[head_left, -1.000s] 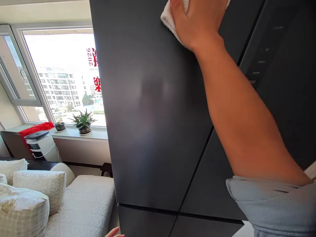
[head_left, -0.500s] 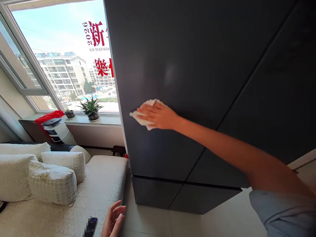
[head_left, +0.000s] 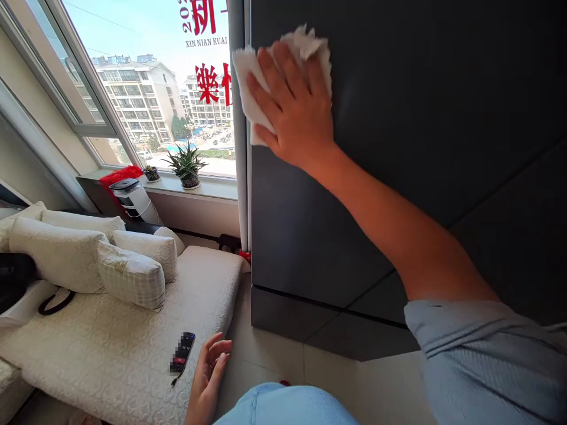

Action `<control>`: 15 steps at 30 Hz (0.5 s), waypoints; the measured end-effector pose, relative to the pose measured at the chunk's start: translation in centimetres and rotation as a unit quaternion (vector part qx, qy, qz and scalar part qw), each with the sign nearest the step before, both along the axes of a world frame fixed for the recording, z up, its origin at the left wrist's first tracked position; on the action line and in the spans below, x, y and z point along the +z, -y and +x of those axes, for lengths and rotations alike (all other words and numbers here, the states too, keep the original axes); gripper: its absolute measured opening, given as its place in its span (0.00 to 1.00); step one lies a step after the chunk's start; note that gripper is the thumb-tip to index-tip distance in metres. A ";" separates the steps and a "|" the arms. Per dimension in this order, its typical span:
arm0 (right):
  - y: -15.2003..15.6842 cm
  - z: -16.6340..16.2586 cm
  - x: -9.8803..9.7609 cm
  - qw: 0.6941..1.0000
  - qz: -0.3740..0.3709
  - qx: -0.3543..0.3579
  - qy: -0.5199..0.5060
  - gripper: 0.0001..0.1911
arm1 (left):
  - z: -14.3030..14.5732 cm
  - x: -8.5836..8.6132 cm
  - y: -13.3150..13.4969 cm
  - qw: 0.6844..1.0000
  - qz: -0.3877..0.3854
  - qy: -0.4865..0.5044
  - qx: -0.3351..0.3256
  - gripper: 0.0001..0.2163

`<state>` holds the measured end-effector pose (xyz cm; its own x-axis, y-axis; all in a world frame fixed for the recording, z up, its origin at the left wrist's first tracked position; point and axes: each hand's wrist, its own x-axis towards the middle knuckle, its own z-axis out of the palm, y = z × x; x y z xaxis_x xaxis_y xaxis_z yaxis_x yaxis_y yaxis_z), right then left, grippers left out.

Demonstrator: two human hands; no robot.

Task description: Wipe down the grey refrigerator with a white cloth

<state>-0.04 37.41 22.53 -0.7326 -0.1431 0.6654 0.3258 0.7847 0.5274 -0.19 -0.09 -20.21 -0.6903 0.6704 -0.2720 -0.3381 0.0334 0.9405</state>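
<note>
My right hand (head_left: 297, 109) lies with fingers spread over a white paper towel (head_left: 254, 109), holding it against a tall dark grey panelled front (head_left: 301, 236). The towel's crumpled upper edge sticks out above the fingertips, and its left corner reaches the panel's left edge. Low in the view, my left hand (head_left: 209, 372) hangs with loosely curled fingers apart and nothing in them. Close to it, a phone (head_left: 188, 345) rests on the cream-covered sofa (head_left: 133, 348), partly blurred out.
Cushions (head_left: 133, 277) line the sofa's back. Potted plants (head_left: 188, 168) stand on the window sill (head_left: 217, 189), near a white appliance (head_left: 135, 200) and red fluffy cloth (head_left: 121, 176). A grey curtain (head_left: 241, 147) hangs beside the panel. Tiled floor (head_left: 261, 348) shows below.
My right hand has moved up the panel with the paper towel, which now shows spread wider under the fingers. The view has shifted, bringing more of the sofa into sight. My left hand stays low.
</note>
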 end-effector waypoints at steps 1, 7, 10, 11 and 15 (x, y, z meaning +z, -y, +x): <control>-0.1 0.3 -4.2 0.999 -0.008 0.001 0.033 0.34 | -0.3 -0.1 0.2 1.000 -0.001 -0.002 -0.012 0.29; -1.0 2.4 -29.1 0.982 -0.097 0.085 0.141 0.36 | -1.0 1.1 1.7 0.999 0.006 -0.028 -0.031 0.28; -0.2 4.5 -37.8 0.965 -0.121 0.123 0.199 0.39 | -0.5 1.7 2.9 0.999 0.001 -0.040 -0.010 0.27; 0.2 5.1 -39.9 0.960 -0.119 0.134 0.213 0.41 | -0.4 1.7 3.4 0.999 -0.004 -0.042 -0.002 0.27; 0.6 6.1 -41.6 0.948 -0.106 0.156 0.255 0.41 | -0.1 1.1 5.6 0.998 -0.031 -0.044 0.035 0.30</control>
